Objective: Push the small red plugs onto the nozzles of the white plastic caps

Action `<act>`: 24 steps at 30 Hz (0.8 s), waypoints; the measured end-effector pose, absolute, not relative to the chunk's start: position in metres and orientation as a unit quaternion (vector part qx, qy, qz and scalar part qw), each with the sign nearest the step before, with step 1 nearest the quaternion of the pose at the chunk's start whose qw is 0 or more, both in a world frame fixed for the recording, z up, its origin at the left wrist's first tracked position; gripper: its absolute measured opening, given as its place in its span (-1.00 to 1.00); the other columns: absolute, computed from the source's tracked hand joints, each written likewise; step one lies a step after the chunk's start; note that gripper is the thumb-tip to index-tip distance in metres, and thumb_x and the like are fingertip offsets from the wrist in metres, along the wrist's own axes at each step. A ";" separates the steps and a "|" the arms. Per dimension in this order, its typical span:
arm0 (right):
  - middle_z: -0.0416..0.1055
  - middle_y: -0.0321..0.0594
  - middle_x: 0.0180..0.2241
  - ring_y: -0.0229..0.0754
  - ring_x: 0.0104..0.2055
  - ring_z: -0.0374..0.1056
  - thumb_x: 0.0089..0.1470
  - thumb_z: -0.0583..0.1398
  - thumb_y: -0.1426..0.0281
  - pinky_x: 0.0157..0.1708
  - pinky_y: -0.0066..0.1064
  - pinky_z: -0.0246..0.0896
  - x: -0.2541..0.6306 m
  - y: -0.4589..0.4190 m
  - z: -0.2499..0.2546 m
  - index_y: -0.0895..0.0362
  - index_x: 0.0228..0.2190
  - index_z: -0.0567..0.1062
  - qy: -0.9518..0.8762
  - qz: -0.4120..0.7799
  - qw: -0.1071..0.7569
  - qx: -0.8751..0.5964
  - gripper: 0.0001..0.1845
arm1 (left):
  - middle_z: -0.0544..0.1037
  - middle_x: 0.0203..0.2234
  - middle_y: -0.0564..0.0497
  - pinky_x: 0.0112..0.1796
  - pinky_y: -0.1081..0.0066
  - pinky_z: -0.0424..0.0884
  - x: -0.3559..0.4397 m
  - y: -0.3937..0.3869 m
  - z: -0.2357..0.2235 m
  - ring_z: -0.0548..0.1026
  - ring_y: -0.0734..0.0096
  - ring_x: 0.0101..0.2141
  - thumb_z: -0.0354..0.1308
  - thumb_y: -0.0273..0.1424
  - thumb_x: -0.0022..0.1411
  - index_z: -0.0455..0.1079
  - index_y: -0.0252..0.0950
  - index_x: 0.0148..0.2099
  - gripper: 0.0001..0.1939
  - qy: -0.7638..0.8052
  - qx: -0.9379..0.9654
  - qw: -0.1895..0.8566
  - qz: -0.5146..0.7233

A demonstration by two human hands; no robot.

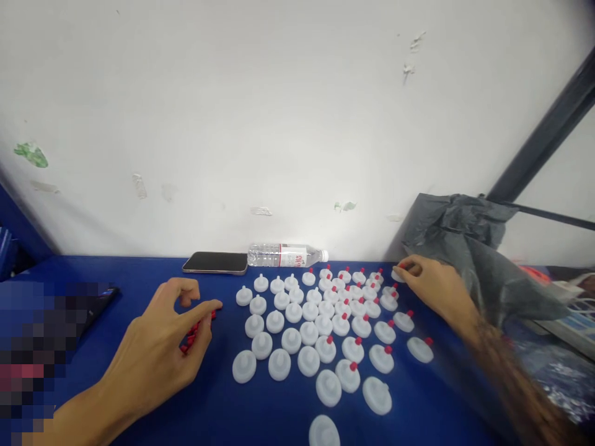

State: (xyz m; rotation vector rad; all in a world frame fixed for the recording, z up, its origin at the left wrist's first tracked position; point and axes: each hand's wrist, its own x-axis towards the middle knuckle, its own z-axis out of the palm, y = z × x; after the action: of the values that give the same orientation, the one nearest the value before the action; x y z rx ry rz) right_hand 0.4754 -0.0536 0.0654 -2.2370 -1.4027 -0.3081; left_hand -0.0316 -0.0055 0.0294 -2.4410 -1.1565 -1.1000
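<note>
Many white round plastic pieces (309,333), each a disc with a short nozzle, stand in loose rows on the blue table. Those toward the right carry small red caps (353,366) on their nozzles; the ones on the left have bare nozzles. My left hand (160,337) hovers over a small pile of loose red caps (190,337), fingers apart and curved, partly hiding the pile. At the far right of the rows, my right hand (430,285) pinches a white disc (397,276) at its edge; whether that disc bears a cap is hidden.
A phone (216,262) and a clear plastic bottle (288,255) lie along the white wall. A grey plastic bag (465,248) slumps beside my right arm. On the left lies a dark object (100,311), partly blurred out.
</note>
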 end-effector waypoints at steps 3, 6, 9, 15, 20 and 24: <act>0.73 -0.20 -0.40 0.04 -0.34 0.61 0.11 0.27 0.20 -0.37 -0.22 0.30 0.479 -0.053 0.058 -0.04 -0.40 0.68 -0.506 -0.104 0.215 -0.829 -0.81 | 0.53 -0.11 -0.10 -0.40 0.38 0.52 -0.031 0.001 0.028 0.52 0.14 -0.12 0.08 -0.29 0.51 0.66 -0.13 -0.01 -0.70 -0.383 -0.853 0.123 -0.333; 0.72 -0.18 -0.43 0.02 -0.38 0.59 0.09 0.28 0.21 -0.40 -0.23 0.29 0.484 -0.054 0.050 -0.04 -0.44 0.69 -0.507 -0.100 0.193 -0.834 -0.81 | 0.62 0.01 -0.13 0.00 0.11 0.62 -0.034 0.011 0.021 0.52 0.01 0.07 0.08 -0.25 0.53 0.65 -0.14 0.07 -0.68 -0.383 -0.867 0.072 -0.312; 0.69 -0.17 -0.46 0.02 -0.42 0.58 0.14 0.26 0.20 -0.40 -0.22 0.32 0.484 -0.054 0.047 -0.04 -0.51 0.65 -0.527 -0.091 0.184 -0.825 -0.74 | 0.67 0.03 -0.12 0.13 0.06 0.56 -0.036 0.020 0.012 0.55 0.01 0.12 0.11 -0.24 0.54 0.62 -0.11 0.12 -0.70 -0.372 -0.876 0.050 -0.304; 0.67 -0.02 -0.37 0.16 -0.26 0.62 0.40 0.06 0.04 -0.17 -0.02 0.49 0.454 -0.056 0.067 -0.03 -0.40 0.66 -0.573 -0.121 0.229 -0.778 -0.49 | 0.72 -0.06 -0.07 0.04 0.15 0.54 -0.036 0.024 0.006 0.62 0.09 0.02 0.07 -0.28 0.55 0.66 -0.16 0.05 -0.68 -0.377 -0.881 0.045 -0.282; 0.65 -0.10 0.18 0.04 0.29 0.50 0.54 -0.11 0.09 0.36 -0.06 0.35 0.389 -0.068 0.082 -0.04 0.09 0.65 -0.722 -0.064 0.243 -0.645 -0.41 | 0.72 -0.07 -0.04 0.01 0.21 0.50 -0.038 0.024 0.003 0.62 0.15 -0.02 0.08 -0.32 0.55 0.66 -0.12 0.04 -0.70 -0.370 -0.884 0.034 -0.284; 0.55 -0.18 0.35 0.08 0.48 0.32 0.54 -0.02 0.06 0.53 0.13 0.16 0.349 -0.077 0.073 -0.11 0.23 0.61 -0.791 0.006 0.205 -0.576 -0.47 | 0.73 -0.09 -0.02 -0.03 0.25 0.51 -0.039 0.030 -0.008 0.62 0.18 -0.05 0.11 -0.30 0.53 0.68 -0.08 0.02 -0.72 -0.356 -0.883 0.030 -0.304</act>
State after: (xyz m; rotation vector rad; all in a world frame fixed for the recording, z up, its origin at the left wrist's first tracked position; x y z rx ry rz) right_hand 0.3489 -0.0775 0.0729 -1.6049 -2.2058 0.0169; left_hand -0.0388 0.0305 -0.0083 -2.7226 -1.0968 -0.9372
